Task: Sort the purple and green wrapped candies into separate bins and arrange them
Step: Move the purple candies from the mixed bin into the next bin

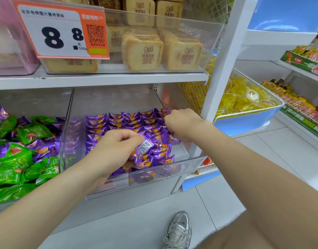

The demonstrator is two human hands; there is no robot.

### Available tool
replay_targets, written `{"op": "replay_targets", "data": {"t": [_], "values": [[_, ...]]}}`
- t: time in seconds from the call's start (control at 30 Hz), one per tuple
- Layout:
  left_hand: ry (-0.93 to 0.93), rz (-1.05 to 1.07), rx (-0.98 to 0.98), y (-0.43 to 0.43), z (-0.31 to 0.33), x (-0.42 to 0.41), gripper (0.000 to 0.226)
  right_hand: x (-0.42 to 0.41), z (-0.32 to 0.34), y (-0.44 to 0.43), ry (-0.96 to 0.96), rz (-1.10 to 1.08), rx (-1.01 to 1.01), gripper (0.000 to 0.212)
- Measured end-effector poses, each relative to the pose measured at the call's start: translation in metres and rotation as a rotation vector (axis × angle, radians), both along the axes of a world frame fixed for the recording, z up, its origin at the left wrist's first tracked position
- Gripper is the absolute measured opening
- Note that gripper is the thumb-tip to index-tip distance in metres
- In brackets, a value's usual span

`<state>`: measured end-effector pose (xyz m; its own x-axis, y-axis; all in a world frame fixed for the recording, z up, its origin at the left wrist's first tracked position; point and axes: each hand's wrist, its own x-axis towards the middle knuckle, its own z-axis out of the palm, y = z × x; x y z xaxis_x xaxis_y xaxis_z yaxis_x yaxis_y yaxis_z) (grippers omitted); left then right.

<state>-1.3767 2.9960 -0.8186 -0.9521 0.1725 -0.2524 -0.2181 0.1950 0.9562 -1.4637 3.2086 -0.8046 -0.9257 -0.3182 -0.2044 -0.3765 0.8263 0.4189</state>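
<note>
A clear plastic bin on the lower shelf holds purple wrapped candies lined up in neat rows. My left hand grips a small bunch of purple candies over the front of this bin, one showing a white barcode. My right hand reaches to the bin's back right and pinches a purple candy in the rows there. The bin to the left holds green wrapped candies mixed with loose purple ones.
The shelf above carries a clear bin of toast-shaped snack packs and an orange price sign. A white upright post stands to the right, with a wire basket of yellow jelly cups beyond. My silver shoe is on the tiled floor.
</note>
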Motion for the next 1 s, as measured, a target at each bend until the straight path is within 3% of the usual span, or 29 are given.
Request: {"op": "replay_targets", "data": {"t": [0.07, 0.13, 0.23, 0.3, 0.37, 0.43, 0.5, 0.63, 0.7, 0.83, 0.9, 0.93, 1.0], "values": [[-0.009, -0.006, 0.012, 0.0, -0.001, 0.0, 0.02, 0.0, 0.002, 0.004, -0.003, -0.02, -0.053, 0.027], [-0.001, -0.016, 0.018, -0.001, 0.0, 0.001, 0.017, 0.0, 0.009, 0.011, 0.028, -0.041, -0.227, 0.018], [0.018, -0.004, 0.052, 0.001, 0.003, 0.002, 0.01, 0.015, 0.022, 0.018, 0.025, -0.025, -0.743, 0.026], [0.026, 0.029, 0.087, 0.005, 0.004, 0.001, 0.019, 0.039, 0.03, 0.012, -0.288, -0.083, -1.156, 0.021], [0.041, 0.051, 0.108, 0.009, 0.006, -0.001, 0.033, 0.056, 0.034, 0.007, -0.56, -0.059, -1.329, 0.025], [0.081, 0.037, 0.083, 0.009, 0.006, -0.001, 0.039, 0.061, 0.035, 0.007, -0.579, -0.037, -1.342, 0.025], [0.154, 0.004, 0.032, 0.008, 0.007, -0.001, 0.036, 0.057, 0.038, 0.016, -0.475, -0.1, -1.351, 0.018], [0.537, -0.123, -0.362, 0.006, 0.008, 0.001, 0.036, 0.056, 0.045, 0.035, -0.338, -0.306, -1.493, 0.012], [0.716, -0.184, -0.478, 0.01, 0.009, 0.001, 0.039, 0.056, 0.046, 0.037, -0.397, -0.395, -1.607, 0.013], [0.927, -0.157, -0.513, 0.023, 0.015, -0.001, 0.026, 0.061, 0.05, 0.034, -0.627, -0.597, -1.763, 0.018], [0.965, -0.106, -0.566, 0.03, 0.019, -0.004, 0.013, 0.063, 0.054, 0.037, -0.657, -0.631, -1.693, 0.02], [0.931, -0.092, -0.607, 0.033, 0.02, -0.006, 0.014, 0.063, 0.055, 0.041, -0.581, -0.611, -1.58, 0.024], [0.79, -0.09, -0.663, 0.04, 0.021, -0.015, 0.015, 0.062, 0.056, 0.053, -0.25, -0.5, -1.239, 0.032]]}}
